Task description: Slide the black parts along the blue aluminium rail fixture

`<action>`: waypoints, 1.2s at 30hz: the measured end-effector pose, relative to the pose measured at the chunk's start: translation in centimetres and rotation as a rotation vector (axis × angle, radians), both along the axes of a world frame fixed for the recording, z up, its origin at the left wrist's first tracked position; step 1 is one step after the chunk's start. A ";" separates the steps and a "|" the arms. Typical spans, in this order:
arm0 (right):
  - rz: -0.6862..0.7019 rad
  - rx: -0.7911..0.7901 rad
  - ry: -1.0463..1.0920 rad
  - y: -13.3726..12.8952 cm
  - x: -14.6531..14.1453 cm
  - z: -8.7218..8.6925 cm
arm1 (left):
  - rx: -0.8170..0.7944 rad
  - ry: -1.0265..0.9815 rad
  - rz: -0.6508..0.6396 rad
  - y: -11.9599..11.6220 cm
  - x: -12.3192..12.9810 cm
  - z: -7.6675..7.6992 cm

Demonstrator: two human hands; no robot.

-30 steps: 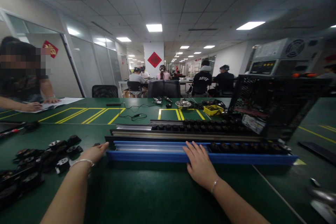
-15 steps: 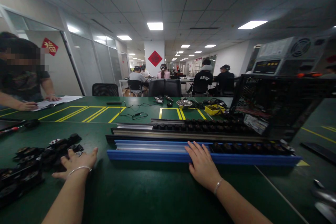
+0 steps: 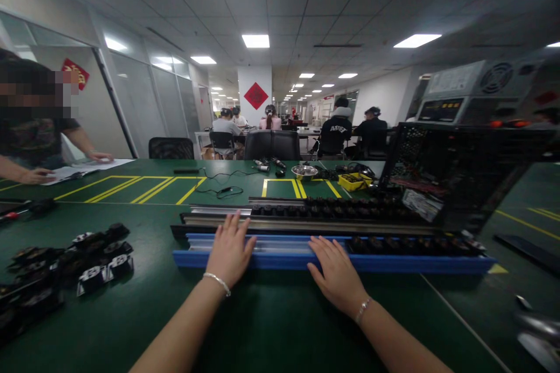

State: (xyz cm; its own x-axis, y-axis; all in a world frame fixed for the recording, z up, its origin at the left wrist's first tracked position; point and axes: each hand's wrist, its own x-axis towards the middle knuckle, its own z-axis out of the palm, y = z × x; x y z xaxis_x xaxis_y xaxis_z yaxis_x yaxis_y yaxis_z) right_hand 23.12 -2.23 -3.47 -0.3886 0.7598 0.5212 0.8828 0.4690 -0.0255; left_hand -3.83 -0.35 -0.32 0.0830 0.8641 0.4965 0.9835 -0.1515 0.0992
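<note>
A long blue channel rail (image 3: 271,260) lies crosswise on the green table in front of me. Small black parts (image 3: 400,245) fill its right part in a row, while the left stretch shows bare metal. My left hand (image 3: 230,250) is over the rail's left half, fingers stretched and slightly apart, with no held thing showing. Whether its palm touches the rail I cannot tell. Farther right, my right hand (image 3: 339,274) lies across the rail's front wall beside the first black part, fingers extended. What is beneath both palms is hidden.
Behind the blue rail are black rails (image 3: 280,223), some holding black parts. Loose black and white parts (image 3: 91,277) lie at the left. An open computer case (image 3: 464,169) stands at the right, near a yellow tray (image 3: 355,180) and metal bowl (image 3: 305,171). A person handles papers (image 3: 91,170).
My left hand has moved right, from the loose black parts to the blue rail. My right hand stays on the rail. The view has shifted slightly.
</note>
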 end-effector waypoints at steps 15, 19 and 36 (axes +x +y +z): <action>-0.549 0.206 0.128 0.8 1.4 0.2 | -0.088 0.052 -0.185 -1.1 2.3 -1.7; -0.528 0.189 0.124 1.0 1.6 0.0 | -0.087 0.060 -0.190 -1.2 2.3 -1.7; -0.544 0.192 0.208 0.8 1.7 0.6 | -0.094 0.057 -0.188 -1.2 2.3 -1.7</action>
State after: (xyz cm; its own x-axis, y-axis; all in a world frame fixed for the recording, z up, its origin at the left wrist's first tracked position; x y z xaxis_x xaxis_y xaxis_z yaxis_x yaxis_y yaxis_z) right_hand 24.84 -1.40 -2.90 0.1536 0.7056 0.6918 0.9825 -0.0343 -0.1831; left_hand -1.53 -1.51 -1.98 0.2730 0.8730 0.4041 0.9432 -0.3256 0.0663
